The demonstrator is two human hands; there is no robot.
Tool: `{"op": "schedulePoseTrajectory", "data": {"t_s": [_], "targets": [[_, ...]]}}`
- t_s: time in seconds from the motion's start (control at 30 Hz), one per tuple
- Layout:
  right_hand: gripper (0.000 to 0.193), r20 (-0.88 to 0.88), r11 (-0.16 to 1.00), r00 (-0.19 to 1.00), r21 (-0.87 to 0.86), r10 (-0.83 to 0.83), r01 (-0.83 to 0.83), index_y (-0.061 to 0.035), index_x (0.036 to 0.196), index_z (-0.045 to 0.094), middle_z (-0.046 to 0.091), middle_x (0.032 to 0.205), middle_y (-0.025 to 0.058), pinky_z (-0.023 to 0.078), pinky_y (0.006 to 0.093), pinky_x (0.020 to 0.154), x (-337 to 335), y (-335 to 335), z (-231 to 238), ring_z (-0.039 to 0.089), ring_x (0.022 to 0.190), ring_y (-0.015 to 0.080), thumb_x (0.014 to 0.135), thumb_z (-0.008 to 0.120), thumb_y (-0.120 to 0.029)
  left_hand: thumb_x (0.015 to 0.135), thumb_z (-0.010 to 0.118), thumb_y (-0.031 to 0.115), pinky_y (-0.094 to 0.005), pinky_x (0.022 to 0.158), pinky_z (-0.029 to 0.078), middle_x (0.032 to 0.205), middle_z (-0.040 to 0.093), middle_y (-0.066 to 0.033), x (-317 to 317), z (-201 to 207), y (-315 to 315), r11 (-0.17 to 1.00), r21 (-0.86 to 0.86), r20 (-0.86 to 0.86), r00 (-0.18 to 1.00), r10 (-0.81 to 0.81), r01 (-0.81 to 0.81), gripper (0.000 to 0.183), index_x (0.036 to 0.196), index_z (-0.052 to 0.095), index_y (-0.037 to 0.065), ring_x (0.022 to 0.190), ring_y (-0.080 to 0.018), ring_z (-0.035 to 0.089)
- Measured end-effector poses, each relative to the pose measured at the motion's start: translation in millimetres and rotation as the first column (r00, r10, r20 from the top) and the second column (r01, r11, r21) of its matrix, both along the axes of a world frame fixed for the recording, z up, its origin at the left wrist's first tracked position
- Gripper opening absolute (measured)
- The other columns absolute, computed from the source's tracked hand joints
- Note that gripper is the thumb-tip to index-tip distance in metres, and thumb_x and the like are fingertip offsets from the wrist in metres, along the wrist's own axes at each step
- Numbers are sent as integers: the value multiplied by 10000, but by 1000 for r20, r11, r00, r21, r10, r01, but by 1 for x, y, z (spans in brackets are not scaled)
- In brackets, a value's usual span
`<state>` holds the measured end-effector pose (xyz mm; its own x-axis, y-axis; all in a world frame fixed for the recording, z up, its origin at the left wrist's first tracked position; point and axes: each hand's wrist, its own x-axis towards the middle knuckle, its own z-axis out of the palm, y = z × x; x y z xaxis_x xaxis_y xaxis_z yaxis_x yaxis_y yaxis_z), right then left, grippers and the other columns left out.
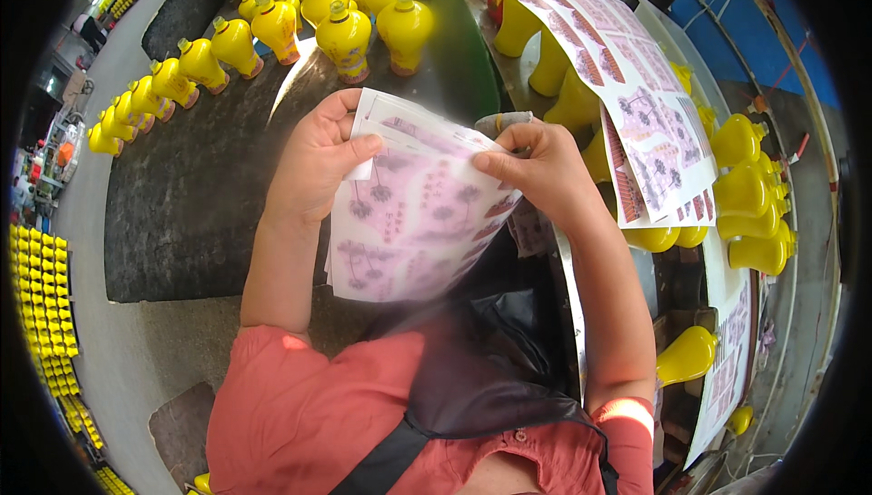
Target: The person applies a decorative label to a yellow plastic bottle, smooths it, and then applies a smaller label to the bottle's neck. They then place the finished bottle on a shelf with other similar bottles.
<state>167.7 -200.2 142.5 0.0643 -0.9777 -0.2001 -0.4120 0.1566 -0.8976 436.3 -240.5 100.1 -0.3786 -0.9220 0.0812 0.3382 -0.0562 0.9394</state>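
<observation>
A few thin printed sheets, white with pink and purple patterns, hang in front of me between both hands. My left hand pinches their upper left corner between thumb and fingers. At the upper right edge my right hand grips the same sheets, its thumb pressed on the front. The lower part of the sheets droops towards my lap. Just beyond my right hand, a grey rounded object shows in part; I cannot make out what it is.
Yellow bottle-shaped vases stand in rows on the dark table at the far left. To the right, more printed sheets lie over yellow vases resting on their sides. A green panel rises between. Stacked yellow vases line the far left.
</observation>
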Motion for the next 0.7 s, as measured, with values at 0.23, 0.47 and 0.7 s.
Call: {"op": "schedulePoseTrajectory", "data": {"t_s": [0.23, 0.47, 0.7], "targets": [[363, -29, 999, 999, -33, -20, 19, 31, 712, 671, 580, 781, 26, 483, 262, 607, 3, -8, -12, 575, 668, 96, 803, 889, -246, 885, 607, -95, -316, 926, 558, 1155, 719, -133, 1, -4, -1, 999, 26, -29, 999, -18, 19, 482, 1355, 521, -29, 1017, -167, 705], [375, -50, 998, 997, -41, -51, 49, 26, 708, 668, 575, 769, 24, 480, 258, 589, 4, -9, -14, 570, 659, 95, 804, 890, -261, 888, 595, -95, -308, 919, 560, 1142, 724, -133, -1, -4, -1, 999, 44, -6, 1000, -8, 8, 482, 1359, 517, -30, 1006, -164, 708], [375, -71, 997, 996, -62, -52, 48, 24, 719, 676, 578, 748, 16, 457, 253, 571, 4, -8, -14, 562, 631, 90, 783, 905, -266, 882, 585, -97, -302, 914, 563, 1137, 726, -132, -1, -5, 0, 998, 55, 12, 1000, 2, -2, 488, 1361, 516, -32, 1000, -158, 710]]}}
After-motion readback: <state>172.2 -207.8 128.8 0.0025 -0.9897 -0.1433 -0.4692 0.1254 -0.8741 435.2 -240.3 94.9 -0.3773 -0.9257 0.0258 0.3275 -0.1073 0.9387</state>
